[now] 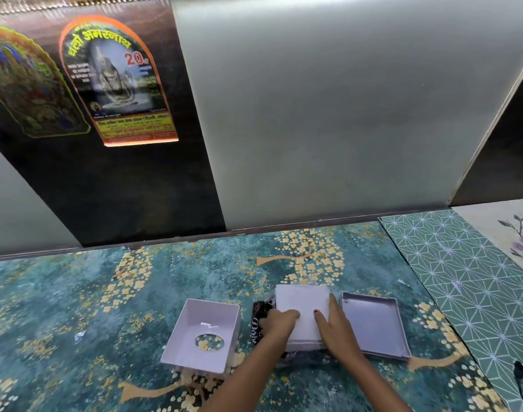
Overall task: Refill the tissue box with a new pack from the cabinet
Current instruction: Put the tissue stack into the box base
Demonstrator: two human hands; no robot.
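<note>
A stack of white tissues [301, 301] lies on the table between two box parts, with its dark printed plastic wrapper [261, 312] bunched at its left side. My left hand [279, 324] grips the pack's left edge at the wrapper. My right hand [336, 327] holds the stack's right side, thumb on top and fingers along the edge. To the left, the white tissue box shell [191, 349] lies open side up, its round opening against the table. The box's shallow flat tray [373, 325] lies to the right of the stack.
The table [75, 307] has a teal cover with yellow blossoms. A green geometric mat [462, 278] and a pale floral sheet [516, 233] lie at the right. Frosted panels [328, 114] and a dark panel with posters [117, 84] rise behind the table.
</note>
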